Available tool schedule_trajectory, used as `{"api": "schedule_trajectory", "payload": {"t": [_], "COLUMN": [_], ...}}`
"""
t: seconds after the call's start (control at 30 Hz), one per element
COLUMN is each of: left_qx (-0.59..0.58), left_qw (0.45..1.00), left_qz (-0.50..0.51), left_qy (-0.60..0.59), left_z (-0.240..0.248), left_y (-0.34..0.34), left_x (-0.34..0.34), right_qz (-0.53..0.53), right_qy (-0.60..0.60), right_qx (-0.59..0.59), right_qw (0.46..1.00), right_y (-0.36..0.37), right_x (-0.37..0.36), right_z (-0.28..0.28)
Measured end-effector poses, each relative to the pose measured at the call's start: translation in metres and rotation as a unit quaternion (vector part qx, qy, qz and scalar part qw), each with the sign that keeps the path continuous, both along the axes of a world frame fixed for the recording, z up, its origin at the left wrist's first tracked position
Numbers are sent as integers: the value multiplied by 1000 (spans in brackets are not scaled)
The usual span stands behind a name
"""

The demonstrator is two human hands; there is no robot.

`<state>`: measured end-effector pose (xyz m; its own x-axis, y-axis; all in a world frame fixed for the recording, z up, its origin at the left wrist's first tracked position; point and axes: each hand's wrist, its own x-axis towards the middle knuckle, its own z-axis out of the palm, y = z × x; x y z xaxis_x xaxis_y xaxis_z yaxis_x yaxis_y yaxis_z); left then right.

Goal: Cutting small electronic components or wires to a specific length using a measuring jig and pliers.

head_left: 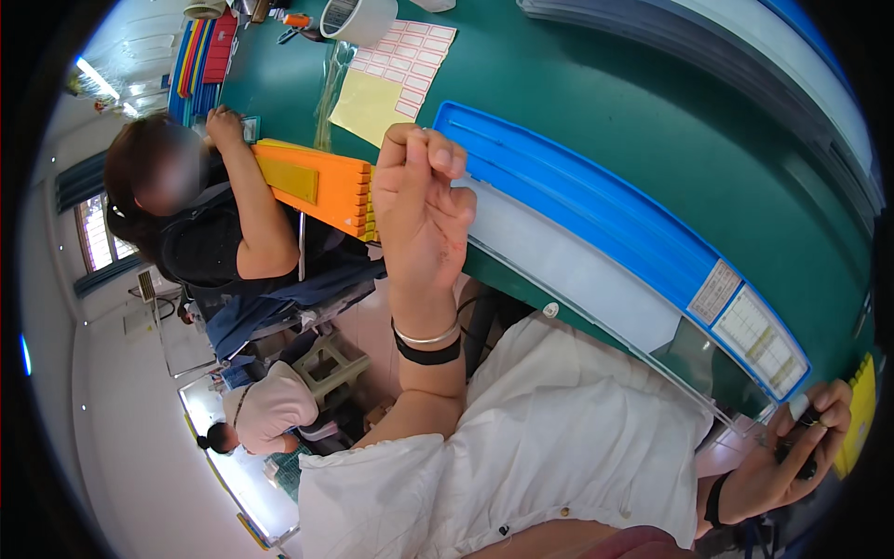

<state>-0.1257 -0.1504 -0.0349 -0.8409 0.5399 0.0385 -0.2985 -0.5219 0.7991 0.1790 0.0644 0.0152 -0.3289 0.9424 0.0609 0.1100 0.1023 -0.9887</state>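
My left hand (426,210) is raised over the near edge of the green table, palm toward me. Its thumb and forefinger are pinched together and the other fingers curl in; whatever lies between the tips is too small to make out. A metal bangle and a black band circle that wrist. At the far right, my right hand (792,456) is closed around small black pieces (806,419) whose kind I cannot tell. Something white covers one of its fingertips. Between the hands lies a long blue tray (596,219), with a whitish panel (568,252) along its near side.
Orange and yellow bins (321,186) stand left of my left hand. Beyond are a label sheet (408,61), a yellow sheet (368,104) and a white tub (361,20). A co-worker (200,205) sits at the left; another person (270,410) is farther back. Yellow material (857,419) is beside my right hand.
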Motion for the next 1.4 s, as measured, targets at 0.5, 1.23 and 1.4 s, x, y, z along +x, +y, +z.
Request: {"api": "schedule_trajectory", "payload": {"t": [0.5,1.23,1.4], "left_qx": [-350,-461,-508], "left_qw": [885,624,589], "left_qz": [123,3,112], "left_qy": [280,631,618], "left_z": [17,31,28], "left_y": [1,-7,2], "left_x": [5,-10,-4], "right_qz": [-73,-192,-81], "right_qy": [18,-103,-60], "right_qx": [37,136,123], "right_qw": [997,966,987], "right_y": [8,14,12], "right_x": [3,-6,3], "right_z": [-7,-9,-10]}}
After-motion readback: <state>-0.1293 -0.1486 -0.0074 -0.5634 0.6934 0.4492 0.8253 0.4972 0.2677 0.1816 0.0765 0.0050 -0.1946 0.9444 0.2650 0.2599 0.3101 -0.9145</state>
